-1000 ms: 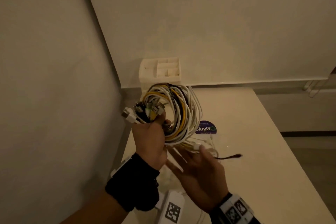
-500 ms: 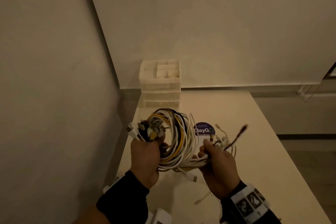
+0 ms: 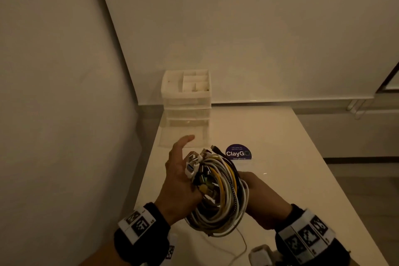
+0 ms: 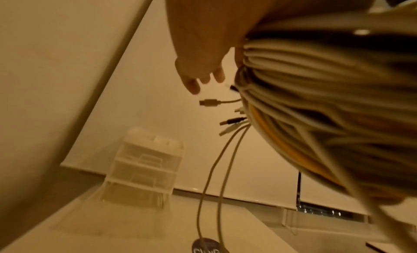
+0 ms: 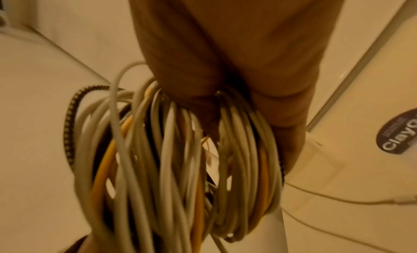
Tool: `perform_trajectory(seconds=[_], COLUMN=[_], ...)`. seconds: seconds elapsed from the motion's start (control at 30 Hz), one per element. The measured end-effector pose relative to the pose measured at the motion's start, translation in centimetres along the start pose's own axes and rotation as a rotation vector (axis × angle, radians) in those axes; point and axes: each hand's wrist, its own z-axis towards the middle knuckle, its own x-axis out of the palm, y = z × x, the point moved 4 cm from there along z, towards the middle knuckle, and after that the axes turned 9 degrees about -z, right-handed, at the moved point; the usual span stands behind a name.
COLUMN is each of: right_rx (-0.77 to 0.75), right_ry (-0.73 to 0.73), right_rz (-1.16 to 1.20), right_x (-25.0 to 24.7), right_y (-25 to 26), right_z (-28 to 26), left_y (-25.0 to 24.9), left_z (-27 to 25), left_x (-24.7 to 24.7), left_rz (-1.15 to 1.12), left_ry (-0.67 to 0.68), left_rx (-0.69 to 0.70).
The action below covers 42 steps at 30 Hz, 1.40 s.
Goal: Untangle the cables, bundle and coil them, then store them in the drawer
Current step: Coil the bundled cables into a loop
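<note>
1. L hand (image 3: 181,181): raised over table's near-left part, back to the camera, index finger straight & pointing up-fwd, palm against the cable coil (image 3: 220,196).
2. R hand (image 3: 259,198): on the coil's right side, fingers curled round the strands.
3. Both wrists: black bands w/ marker tags.

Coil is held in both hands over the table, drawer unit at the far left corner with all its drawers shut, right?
Not quite: the bottom drawer of the drawer unit is pulled out, as the head view shows. The rest holds: the coil is held over the table, with the right hand gripping it and the left hand against its plug ends, fingers extended.
</note>
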Motion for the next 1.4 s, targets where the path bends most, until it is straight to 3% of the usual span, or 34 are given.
perform_trajectory(seconds=[0.1, 0.3, 0.47, 0.57, 0.63, 0.83, 0.93, 1.1, 1.17, 1.23, 1.33, 1.4], right_rx=[0.048, 0.124, 0.173, 0.211, 0.217, 0.199, 0.150, 0.064, 0.047, 0.038, 0.050, 0.087], right_ry=[0.070, 0.158, 0.135, 0.126, 0.162, 0.255, 0.271, 0.263, 0.296, 0.317, 0.387, 0.394], right_rz=[0.010, 0.278, 0.460, 0.512, 0.539, 0.421, 0.308, 0.210, 0.186, 0.145, 0.189, 0.256], right_x=[0.0, 0.0, 0.2, 0.4, 0.7, -0.2, -0.6, -1.6, -2.0, -2.5, -3.0, -3.4], right_y=[-0.1, -0.7, -1.1, -1.1, -1.0, -0.7, -0.2, 0.7, 0.7, 0.6, 1.0, 1.2], right_z=[0.1, -0.2, 0.0, 0.1, 0.1, 0.1, 0.1, 0.2, 0.2, 0.3, 0.7, 0.8], left_y=[-1.5, -1.0, -1.8, -1.5, -1.9, -3.4, -2.8, -3.3, -2.8, -2.1, -2.7, -3.0], left_z=[0.5, 0.5, 0.4, 0.0, 0.1, 1.6, 2.2, 2.7, 2.8, 3.2, 3.5, 3.7], left_x=[0.6, 1.5, 2.3, 2.5, 2.2, 2.0, 2.2, 2.2, 2.6, 3.0, 3.3, 3.5], left_rz=[0.105, 0.043, 0.176, 0.208, 0.365, 0.842, 0.840, 0.876, 0.892, 0.824, 0.206, -0.039], left_ry=[0.089, 0.270, 0.124, 0.057, 0.072, 0.268, 0.384, 0.364, 0.488, 0.613, 0.623, 0.566], left_rx=[0.134, 0.102, 0.278, 0.240, 0.243, 0.365, 0.378, 0.356, 0.374, 0.402, 0.260, 0.174])
